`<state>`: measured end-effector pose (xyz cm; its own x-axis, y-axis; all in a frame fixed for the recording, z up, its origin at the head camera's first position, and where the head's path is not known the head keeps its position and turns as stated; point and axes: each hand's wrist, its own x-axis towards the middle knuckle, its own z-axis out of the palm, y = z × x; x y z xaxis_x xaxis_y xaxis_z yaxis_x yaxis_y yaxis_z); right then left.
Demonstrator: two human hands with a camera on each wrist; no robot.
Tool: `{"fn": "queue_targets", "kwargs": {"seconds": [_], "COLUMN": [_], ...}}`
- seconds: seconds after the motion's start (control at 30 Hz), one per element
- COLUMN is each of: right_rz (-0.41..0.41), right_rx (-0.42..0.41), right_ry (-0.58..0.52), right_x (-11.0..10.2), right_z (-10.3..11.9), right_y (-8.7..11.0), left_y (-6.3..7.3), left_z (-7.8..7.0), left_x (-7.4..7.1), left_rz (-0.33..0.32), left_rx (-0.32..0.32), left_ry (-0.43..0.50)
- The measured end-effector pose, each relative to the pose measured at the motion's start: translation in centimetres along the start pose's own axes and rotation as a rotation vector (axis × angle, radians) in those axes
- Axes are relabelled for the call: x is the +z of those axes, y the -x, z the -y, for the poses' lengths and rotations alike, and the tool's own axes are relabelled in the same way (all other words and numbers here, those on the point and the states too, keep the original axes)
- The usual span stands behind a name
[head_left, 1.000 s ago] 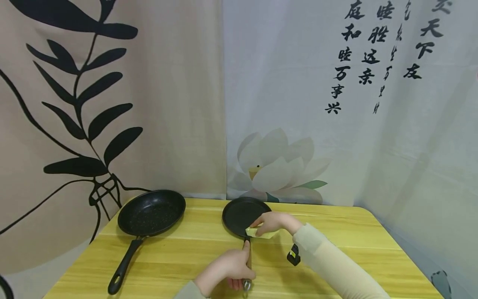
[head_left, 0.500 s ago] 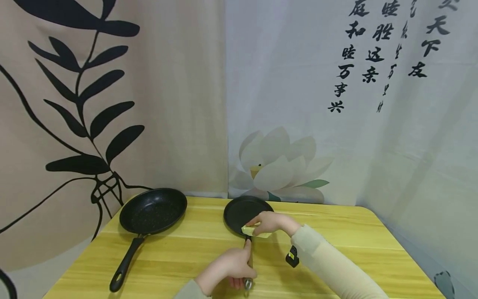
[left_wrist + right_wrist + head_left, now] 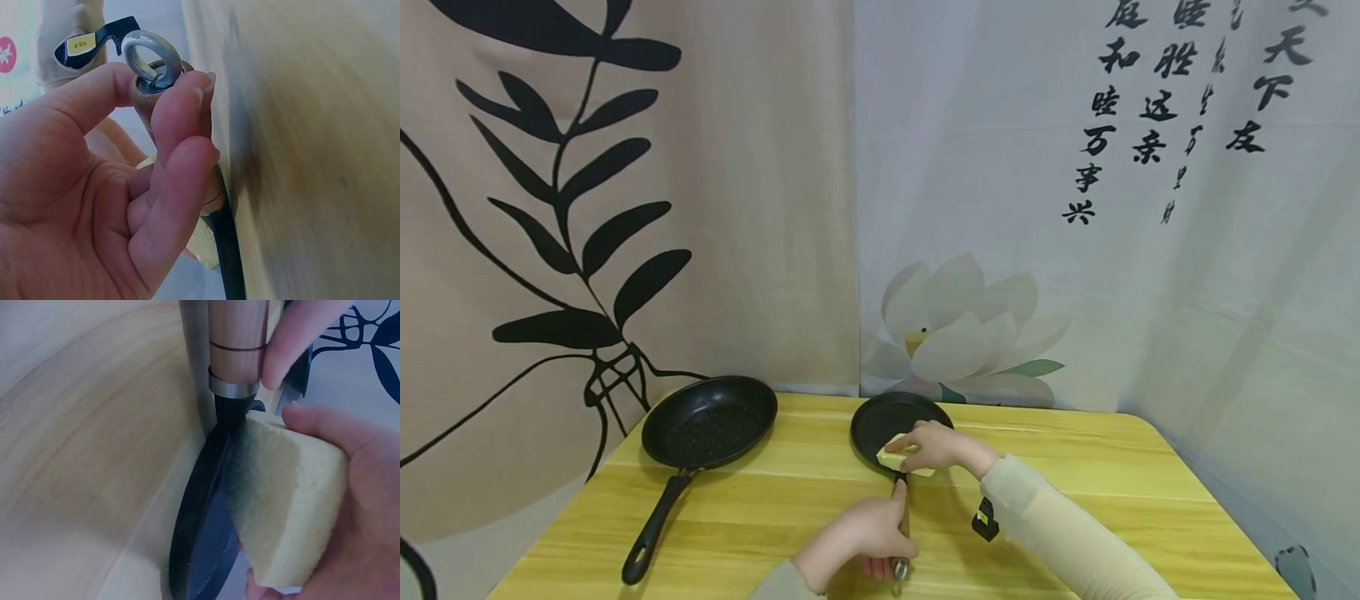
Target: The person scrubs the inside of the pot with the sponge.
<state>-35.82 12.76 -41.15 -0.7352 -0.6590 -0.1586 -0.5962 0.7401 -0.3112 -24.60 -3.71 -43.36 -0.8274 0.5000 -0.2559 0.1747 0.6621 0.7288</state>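
Under both hands, yellow wood-grain table. Far left of the left hand, big black speckled pan, long black handle toward the person, untouched. Small pan sits just ahead of the left hand: flat, round, black, low rim, with a wooden handle joined by a metal collar and ending in a metal ring. Left hand curled round that handle, thumb and fingers wrapped near the ring end, firm grip. Right hand lies over the near edge of the small pan, fingers closed on a sponge: pale yellow block, darker greenish scouring face turned to the pan's rim, touching it beside the handle joint. Just behind the right wrist, small black clip with a yellow label hangs at the sleeve.
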Motion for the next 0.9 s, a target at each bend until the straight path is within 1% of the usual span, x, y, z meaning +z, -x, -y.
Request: {"fn": "queue_targets", "kwargs": {"seconds": [0.27, 0.57, 0.9], "right_rz": [-0.067, -0.103, -0.17], "right_rx": [-0.012, 0.019, 0.013], "right_ry": [0.057, 0.08, 0.13], "right_x": [0.7, 1.4, 2.4], "right_z": [0.3, 0.6, 0.6], "right_y": [-0.9, -1.8, -2.9], "left_y": [0.1, -0.2, -0.3], "left_z": [-0.1, 0.1, 0.1], "left_x": [0.0, 0.0, 0.2], "left_rz": [0.0, 0.002, -0.009], "left_rx": [-0.005, -0.005, -0.002], "left_ry": [0.001, -0.011, -0.008]}}
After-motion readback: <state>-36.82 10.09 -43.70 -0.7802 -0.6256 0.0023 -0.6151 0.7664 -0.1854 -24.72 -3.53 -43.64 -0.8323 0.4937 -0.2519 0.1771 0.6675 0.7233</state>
